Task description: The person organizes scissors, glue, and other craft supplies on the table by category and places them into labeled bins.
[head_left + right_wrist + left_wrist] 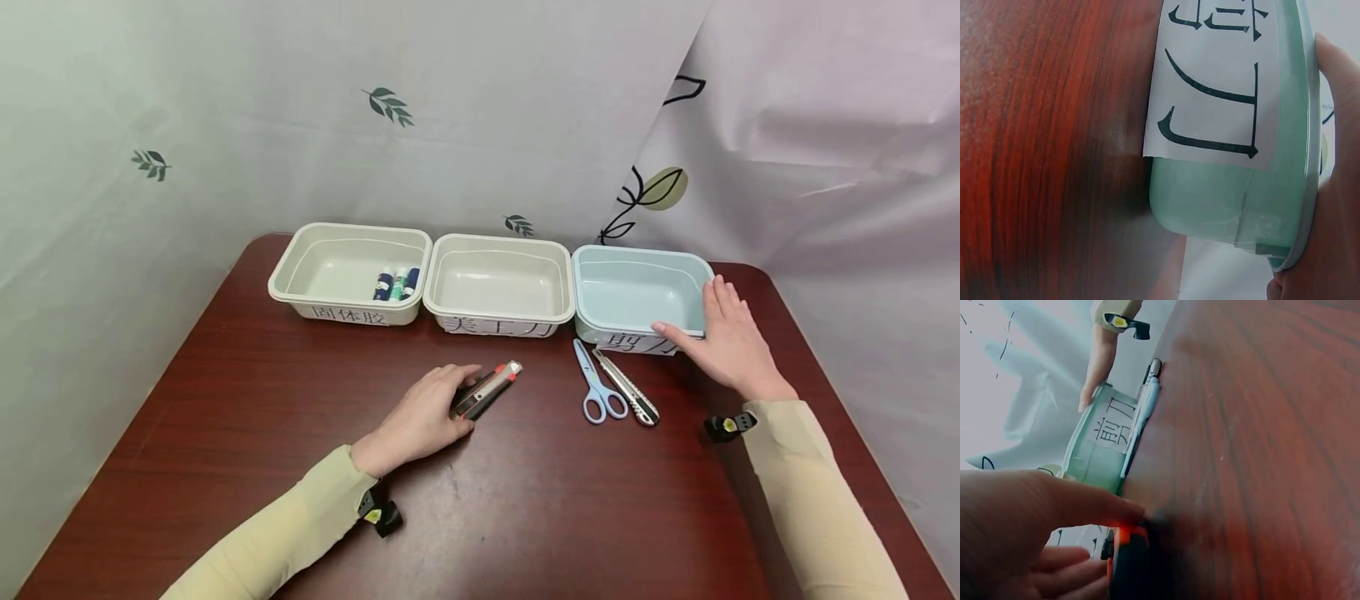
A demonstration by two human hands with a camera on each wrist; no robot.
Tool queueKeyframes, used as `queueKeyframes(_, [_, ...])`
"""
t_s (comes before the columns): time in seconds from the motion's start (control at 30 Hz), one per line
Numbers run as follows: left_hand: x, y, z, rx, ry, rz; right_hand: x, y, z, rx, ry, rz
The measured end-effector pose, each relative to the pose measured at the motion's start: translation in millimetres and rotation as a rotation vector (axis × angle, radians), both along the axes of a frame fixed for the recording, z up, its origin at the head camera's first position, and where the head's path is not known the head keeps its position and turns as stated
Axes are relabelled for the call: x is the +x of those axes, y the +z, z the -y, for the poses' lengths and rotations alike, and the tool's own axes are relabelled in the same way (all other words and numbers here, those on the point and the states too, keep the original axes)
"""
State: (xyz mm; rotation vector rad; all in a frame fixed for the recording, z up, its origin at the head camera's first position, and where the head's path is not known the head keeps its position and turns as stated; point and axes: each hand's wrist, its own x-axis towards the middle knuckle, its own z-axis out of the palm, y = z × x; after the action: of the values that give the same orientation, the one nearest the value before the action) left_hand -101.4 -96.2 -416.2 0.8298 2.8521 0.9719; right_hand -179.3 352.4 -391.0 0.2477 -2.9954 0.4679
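Observation:
On the table, my left hand has its thumb and fingers on either side of a black and red utility knife. In the left wrist view the fingers meet the knife's red part. My right hand rests straight-fingered on the right corner of the light blue bin, its thumb over the front rim. The right wrist view shows that bin's labelled front wall close up. Blue-handled scissors and a silver utility knife lie in front of it.
Left of the blue bin stand two cream bins in a row, the middle bin and the left bin. Several glue sticks lie in the left one. Paper labels face front. A patterned curtain hangs behind the table.

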Motion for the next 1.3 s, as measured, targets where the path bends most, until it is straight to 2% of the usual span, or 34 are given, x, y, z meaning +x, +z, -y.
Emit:
queueKeyframes(0.27, [-12.2,2.4,12.1,-0.027,-0.085,0.01,-0.6,0.8,0.9,0.0,-0.003,0.003])
queueKeyframes(0.47, [-28.2,3.6,24.1,-0.042,-0.146,0.039,-1.0,1.3,1.3,0.0,0.0,0.006])
queueKeyframes(0.67, [-40.5,2.3,27.4,-0.101,-0.183,0.066,-1.0,1.4,1.2,-0.001,-0.004,0.013])
queueKeyframes(0.87, [-43.3,2.7,27.0,-0.138,-0.185,0.083,-1.1,1.7,1.5,-0.001,-0.004,0.015])
queueKeyframes(1.07, [-44.2,2.2,27.6,-0.139,-0.188,0.066,-1.9,2.0,1.2,-0.003,-0.006,0.012])
queueKeyframes(1.3, [-41.8,2.9,26.3,-0.131,-0.179,0.082,-2.1,1.2,1.7,-0.003,-0.01,0.013])
